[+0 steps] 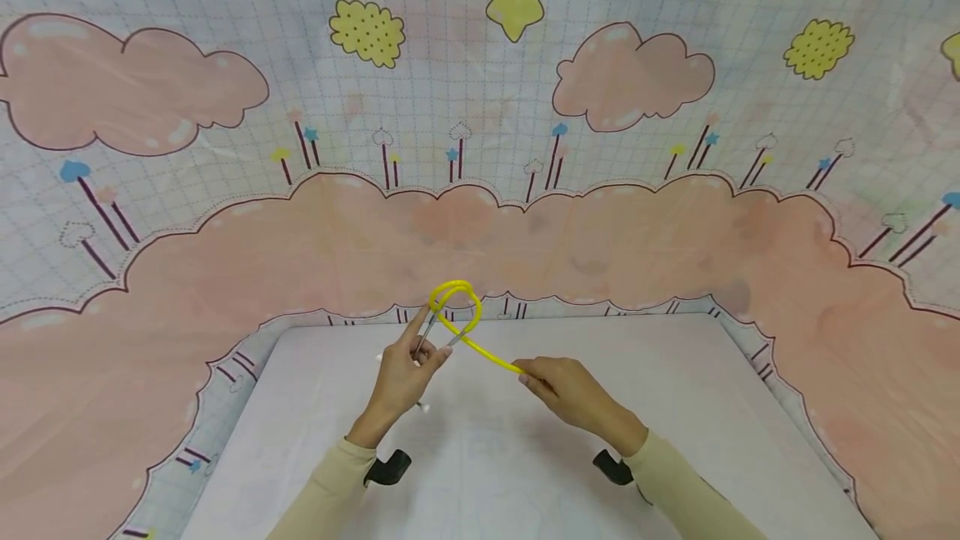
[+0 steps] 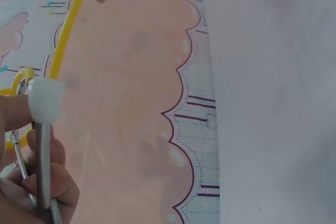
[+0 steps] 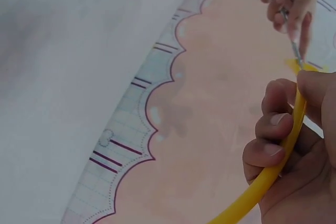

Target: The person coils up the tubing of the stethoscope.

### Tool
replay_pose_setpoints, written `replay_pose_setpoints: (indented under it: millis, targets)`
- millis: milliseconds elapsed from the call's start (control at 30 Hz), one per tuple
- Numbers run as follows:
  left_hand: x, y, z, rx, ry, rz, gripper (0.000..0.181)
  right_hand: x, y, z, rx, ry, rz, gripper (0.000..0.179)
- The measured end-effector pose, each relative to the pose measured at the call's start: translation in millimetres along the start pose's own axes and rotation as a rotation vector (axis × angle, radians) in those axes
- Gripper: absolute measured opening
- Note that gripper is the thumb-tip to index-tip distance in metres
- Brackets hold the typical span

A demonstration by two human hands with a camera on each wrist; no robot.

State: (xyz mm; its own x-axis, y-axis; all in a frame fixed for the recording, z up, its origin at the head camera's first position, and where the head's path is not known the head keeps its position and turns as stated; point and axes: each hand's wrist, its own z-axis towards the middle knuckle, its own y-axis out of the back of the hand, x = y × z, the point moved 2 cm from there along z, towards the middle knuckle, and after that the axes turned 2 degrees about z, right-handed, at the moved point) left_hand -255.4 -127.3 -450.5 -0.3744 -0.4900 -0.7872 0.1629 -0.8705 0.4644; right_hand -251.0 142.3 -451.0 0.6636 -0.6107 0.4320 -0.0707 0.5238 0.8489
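A yellow flexible tube (image 1: 491, 356) is bent into a loop above the far part of the table, and its straight length runs down to the right. My left hand (image 1: 403, 377) grips a thin metal rod tool (image 2: 43, 166) with white caps on its ends; its exact kind cannot be told. The tool's metal prongs reach up to the yellow loop, with the left index finger extended along it. With curled fingers and thumb, my right hand (image 1: 566, 390) holds the tube beyond the loop. In the right wrist view, the tube (image 3: 247, 198) passes through that palm and out below.
A white table (image 1: 480, 473) lies beneath both hands. Behind and around it hangs a cloth backdrop (image 1: 480, 240) printed with clouds and stars. Dark wrist mounts (image 1: 390, 467) stick out inward at both cuffs.
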Motion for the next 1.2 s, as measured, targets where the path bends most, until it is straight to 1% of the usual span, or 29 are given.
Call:
replay_pose_setpoints:
  millis: [167, 267, 433, 567, 800, 900, 1067, 1200]
  targets:
    - [8.1, 1.1, 1.0, -0.030, 0.025, 0.005, 0.076, 3, 4, -3.1, -0.035, 0.064, -0.039, 0.026]
    - [11.5, 2.2, 1.3, -0.033, 0.034, 0.011, 0.076, 4, 7, -4.7, -0.055, 0.090, -0.052, 0.023]
    - [9.9, 2.1, 0.0, 0.006, 0.051, 0.049, 0.075, 8, 17, -5.8, -0.110, 0.167, -0.032, 0.018]
    - [7.7, 0.2, -1.2, 0.040, 0.047, 0.080, 0.075, 10, 26, -4.5, -0.161, 0.237, -0.048, 0.016]
    - [3.2, -8.0, -4.4, 0.123, -0.013, 0.151, 0.074, 15, 40, 1.1, -0.211, 0.375, -0.098, 0.017]
    - [-0.7, -10.5, -7.1, 0.158, -0.042, 0.164, 0.073, 18, 44, 5.0, -0.224, 0.412, -0.140, 0.018]
    - [-4.3, -13.9, -10.1, 0.188, -0.085, 0.173, 0.073, 24, 50, 9.9, -0.233, 0.419, -0.178, 0.019]
    - [-4.8, -15.1, -12.5, 0.206, -0.091, 0.178, 0.072, 27, 53, 12.4, -0.223, 0.413, -0.187, 0.021]
